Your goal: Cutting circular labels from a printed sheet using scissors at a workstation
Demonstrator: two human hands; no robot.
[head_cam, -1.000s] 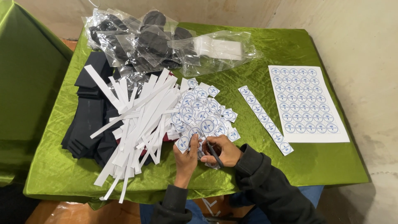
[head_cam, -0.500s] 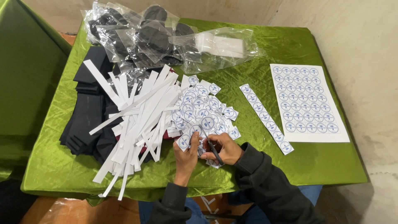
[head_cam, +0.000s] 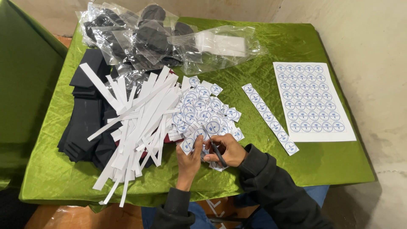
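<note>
Right-hand grip [head_cam: 227, 149] on dark scissors [head_cam: 219, 154], long axis toward sticker squares [head_cam: 203, 112].

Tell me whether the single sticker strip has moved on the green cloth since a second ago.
No. The sticker strip lies at the same slant, just left of the full sticker sheet, as before.

Green tablecloth [head_cam: 322, 165], white paper strips [head_cam: 135, 123]

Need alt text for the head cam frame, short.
Two hands work at the near edge of a green-covered table: the left hand pinches a small square sticker, and the right hand holds dark scissors. Around them lie cut stickers, white paper strips and a sticker sheet.
</note>
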